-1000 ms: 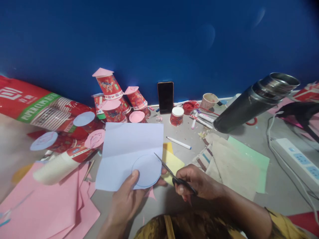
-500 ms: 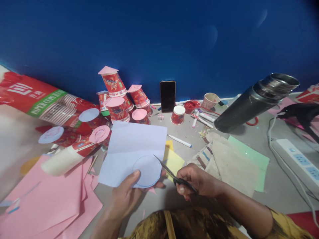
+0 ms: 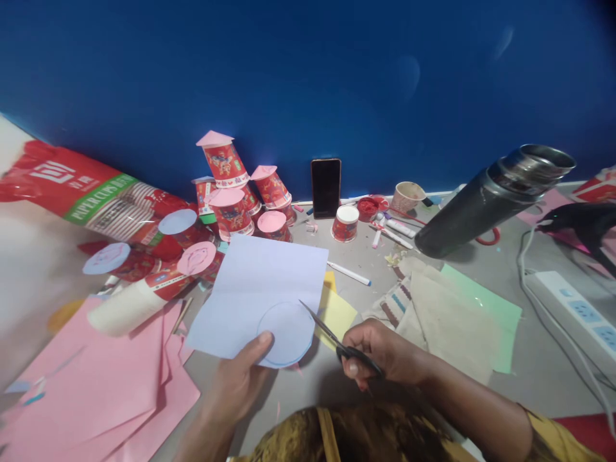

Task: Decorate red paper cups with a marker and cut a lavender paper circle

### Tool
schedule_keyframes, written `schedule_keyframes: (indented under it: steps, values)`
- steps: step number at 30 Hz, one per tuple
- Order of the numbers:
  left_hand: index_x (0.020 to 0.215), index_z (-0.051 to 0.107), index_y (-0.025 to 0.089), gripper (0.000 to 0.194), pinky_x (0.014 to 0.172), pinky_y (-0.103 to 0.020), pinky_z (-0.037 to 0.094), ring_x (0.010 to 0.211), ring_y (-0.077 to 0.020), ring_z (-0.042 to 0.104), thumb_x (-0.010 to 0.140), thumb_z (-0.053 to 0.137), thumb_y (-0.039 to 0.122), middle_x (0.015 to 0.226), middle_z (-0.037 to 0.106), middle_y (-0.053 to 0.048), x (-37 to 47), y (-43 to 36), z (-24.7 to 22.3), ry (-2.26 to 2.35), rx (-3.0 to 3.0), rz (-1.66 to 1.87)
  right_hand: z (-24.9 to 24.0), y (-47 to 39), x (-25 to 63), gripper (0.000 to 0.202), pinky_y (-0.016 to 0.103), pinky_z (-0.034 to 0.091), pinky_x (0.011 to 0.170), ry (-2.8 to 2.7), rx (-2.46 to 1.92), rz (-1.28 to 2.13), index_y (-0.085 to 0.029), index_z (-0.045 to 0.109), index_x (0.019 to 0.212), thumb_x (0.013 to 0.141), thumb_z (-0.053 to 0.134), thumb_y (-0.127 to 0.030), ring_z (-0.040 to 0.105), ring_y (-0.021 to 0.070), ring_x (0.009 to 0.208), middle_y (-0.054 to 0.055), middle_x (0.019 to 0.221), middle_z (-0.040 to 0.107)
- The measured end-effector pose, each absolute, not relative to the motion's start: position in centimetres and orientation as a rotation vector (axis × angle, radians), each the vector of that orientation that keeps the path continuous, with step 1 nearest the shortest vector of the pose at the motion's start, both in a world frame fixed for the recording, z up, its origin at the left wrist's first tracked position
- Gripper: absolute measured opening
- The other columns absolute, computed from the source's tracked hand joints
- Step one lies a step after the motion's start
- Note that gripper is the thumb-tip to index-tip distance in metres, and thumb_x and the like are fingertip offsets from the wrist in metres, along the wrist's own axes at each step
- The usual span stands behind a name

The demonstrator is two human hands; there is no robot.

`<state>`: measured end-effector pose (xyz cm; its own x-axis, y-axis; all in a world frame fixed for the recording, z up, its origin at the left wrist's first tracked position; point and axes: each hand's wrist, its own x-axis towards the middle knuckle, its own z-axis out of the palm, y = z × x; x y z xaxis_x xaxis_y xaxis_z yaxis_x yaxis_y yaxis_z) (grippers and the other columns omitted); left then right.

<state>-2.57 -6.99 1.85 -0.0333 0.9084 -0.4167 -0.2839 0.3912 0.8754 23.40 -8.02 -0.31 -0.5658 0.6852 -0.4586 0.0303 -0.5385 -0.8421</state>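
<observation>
Blue sheet (image 3: 257, 292) is pinched at its near edge by the left hand (image 3: 239, 380), thumb on top beside a drawn circle, sheet raised over the table (image 3: 529, 359). Scissors (image 3: 332, 337) are gripped in the right hand (image 3: 385, 353), fingers thru the handles, blades parted, tips at the circle's right edge. Pink sheets (image 3: 96, 391) lie to the left, yellow paper (image 3: 337, 311) under the blades. Cups (image 3: 231, 192) are piled by the wall w/ a phone (image 3: 326, 187) propped nearby.

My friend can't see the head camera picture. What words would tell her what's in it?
A person's left hand holds a pale blue paper with a drawn circle, while the right hand cuts along it with scissors. Pink paper sheets, decorated red paper cups, a phone and a dark flask lie around on the grey table.
</observation>
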Motion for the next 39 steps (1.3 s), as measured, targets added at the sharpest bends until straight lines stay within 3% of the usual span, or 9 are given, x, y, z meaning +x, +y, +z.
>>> schedule_keyframes:
  steps: [4, 9, 14, 23, 31, 39]
  values:
    - [0.135, 0.072, 0.025, 0.077, 0.103, -0.044, 0.064, 0.128, -0.0399, 0.071, 0.062, 0.095, 0.036, 0.121, 0.083, -0.006, -1.0, -6.7, 2.7, 1.347, 0.463, 1.272, -0.8, -8.5, 23.3, 0.054, 0.019, 0.043, 0.051, -1.188, -1.177, 2.144, -0.016, 0.066, 0.069, 0.066, 0.089, -0.065, 0.058, 0.0094, 0.053, -0.002, 0.058, 0.064]
    - [0.132, 0.074, 0.023, 0.067, 0.114, -0.040, 0.056, 0.135, -0.0358, 0.067, 0.069, 0.095, 0.035, 0.126, 0.081, -0.006, -0.5, -6.7, 3.3, 1.477, 0.495, 1.303, -1.3, -8.9, 23.2, 0.058, 0.019, 0.043, 0.051, -1.191, -1.187, 2.158, -0.016, 0.065, 0.070, 0.066, 0.089, -0.069, 0.059, 0.0097, 0.053, -0.001, 0.060, 0.066]
    - [0.136, 0.071, 0.024, 0.072, 0.104, -0.041, 0.063, 0.128, -0.0369, 0.071, 0.069, 0.095, 0.032, 0.126, 0.081, -0.007, -0.8, -6.5, 3.5, 1.361, 0.442, 1.274, -1.3, -8.9, 23.1, 0.060, 0.019, 0.040, 0.050, -1.201, -1.177, 2.138, -0.016, 0.067, 0.073, 0.065, 0.087, -0.072, 0.058, 0.0098, 0.053, -0.001, 0.060, 0.066]
    - [0.137, 0.071, 0.023, 0.071, 0.106, -0.042, 0.062, 0.126, -0.0368, 0.072, 0.069, 0.094, 0.027, 0.124, 0.082, -0.007, -1.0, -6.4, 3.5, 1.284, 0.472, 1.256, -0.3, -8.6, 23.0, 0.065, 0.021, 0.039, 0.049, -1.190, -1.199, 2.150, -0.017, 0.064, 0.069, 0.060, 0.088, -0.076, 0.053, 0.0086, 0.049, -0.002, 0.056, 0.064]
    - [0.140, 0.069, 0.024, 0.075, 0.105, -0.041, 0.063, 0.127, -0.0376, 0.072, 0.069, 0.095, 0.027, 0.126, 0.081, -0.008, -1.2, -6.4, 3.4, 1.318, 0.466, 1.232, -0.6, -8.8, 23.3, 0.060, 0.021, 0.039, 0.051, -1.221, -1.166, 2.142, -0.016, 0.065, 0.070, 0.067, 0.086, -0.072, 0.053, 0.0087, 0.051, -0.002, 0.056, 0.063]
    - [0.140, 0.069, 0.024, 0.076, 0.103, -0.043, 0.064, 0.125, -0.0385, 0.073, 0.069, 0.096, 0.034, 0.123, 0.082, -0.008, -1.3, -6.3, 3.2, 1.307, 0.479, 1.236, -0.4, -8.9, 23.2, 0.058, 0.022, 0.038, 0.050, -1.188, -1.162, 2.151, -0.016, 0.065, 0.069, 0.066, 0.088, -0.070, 0.054, 0.0094, 0.051, -0.002, 0.055, 0.063]
